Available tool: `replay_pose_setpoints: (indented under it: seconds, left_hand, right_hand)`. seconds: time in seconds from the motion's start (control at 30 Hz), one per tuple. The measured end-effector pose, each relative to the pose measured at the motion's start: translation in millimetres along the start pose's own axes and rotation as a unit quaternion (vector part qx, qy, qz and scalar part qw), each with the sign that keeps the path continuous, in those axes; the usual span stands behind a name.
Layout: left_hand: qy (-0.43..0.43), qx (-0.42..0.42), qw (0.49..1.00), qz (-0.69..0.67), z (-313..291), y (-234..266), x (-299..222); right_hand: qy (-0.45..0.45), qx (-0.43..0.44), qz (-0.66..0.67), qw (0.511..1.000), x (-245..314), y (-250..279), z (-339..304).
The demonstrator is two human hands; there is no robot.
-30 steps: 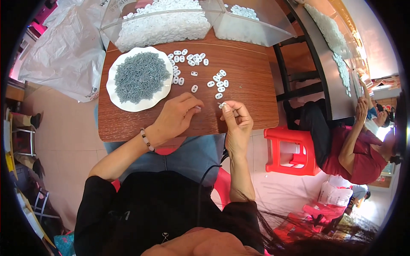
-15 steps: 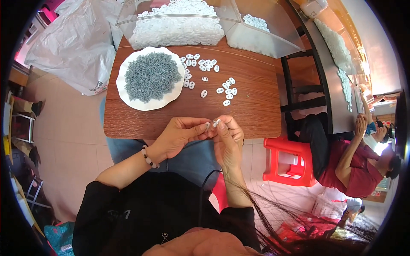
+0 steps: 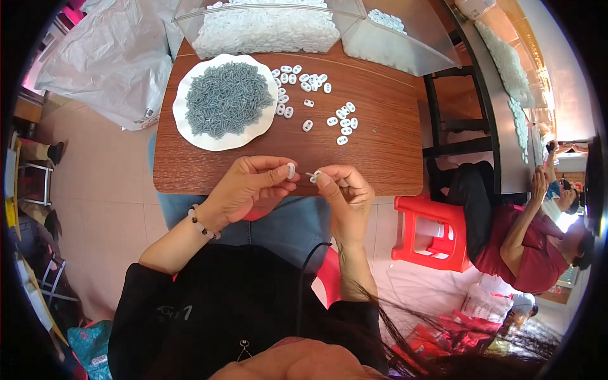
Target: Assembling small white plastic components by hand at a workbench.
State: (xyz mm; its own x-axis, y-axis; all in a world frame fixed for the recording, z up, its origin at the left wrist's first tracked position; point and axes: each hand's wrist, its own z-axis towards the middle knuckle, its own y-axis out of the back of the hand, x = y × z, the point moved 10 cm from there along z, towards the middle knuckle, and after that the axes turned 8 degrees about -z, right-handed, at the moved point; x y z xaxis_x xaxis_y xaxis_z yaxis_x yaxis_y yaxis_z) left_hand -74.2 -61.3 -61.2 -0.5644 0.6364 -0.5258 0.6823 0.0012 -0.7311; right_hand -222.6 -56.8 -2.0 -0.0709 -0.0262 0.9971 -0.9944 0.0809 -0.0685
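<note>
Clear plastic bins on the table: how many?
2. A large clear bin heaped with white pieces sits at the table's far edge, behind the white plate; a second clear bin with fewer pieces is to its right. Both are cut off by the frame's top.

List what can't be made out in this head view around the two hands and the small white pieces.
- Left hand: its white piece shows only in part; fingers cover the rest.
- Right hand: the small part it pinches is too small to tell its shape.
- Plate: the grey bits are too small to identify.
- Clear bins: cut off by the top edge.
</note>
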Motion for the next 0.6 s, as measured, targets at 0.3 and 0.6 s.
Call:
replay_pose_setpoints:
  seconds: [0.3,0.6]
  left_hand:
    - [-0.007,0.006,1.0,0.02,0,4,1]
    - [-0.027,0.002,0.998,0.05,0,4,-1]
  right_hand:
    - [0.023,-0.003,-0.119,0.993,7,-3,-4]
    - [0.055,-0.022,-0.186,0.981,10,1,-3]
